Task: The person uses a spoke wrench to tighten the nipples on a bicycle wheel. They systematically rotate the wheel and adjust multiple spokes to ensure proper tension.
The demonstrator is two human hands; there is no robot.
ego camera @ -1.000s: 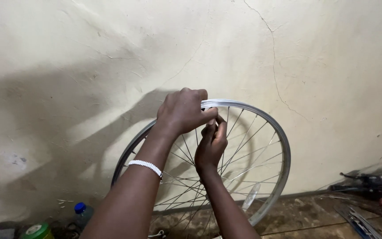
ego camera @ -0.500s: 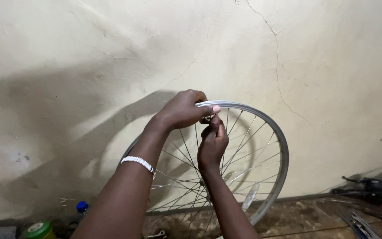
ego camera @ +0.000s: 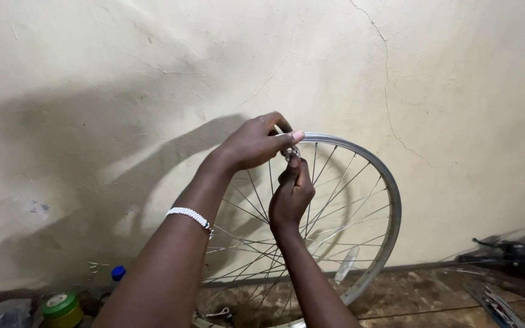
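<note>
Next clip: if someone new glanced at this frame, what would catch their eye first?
Most likely the silver spoked bicycle wheel standing upright against the cracked cream wall, right of centre. At the top of its rim the left hand grips from above, while the right hand reaches up just below it to a small metal part; a white beaded bracelet circles the left wrist. A green-lidded tin sits in the bottom-left corner.

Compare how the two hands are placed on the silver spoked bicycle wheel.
The left hand curls over the top of the silver spoked bicycle wheel rim from above; the right hand reaches up from below, among the spokes. The left wrist wears a white beaded bracelet; the right is bare. Both meet at one rim spot.
</note>
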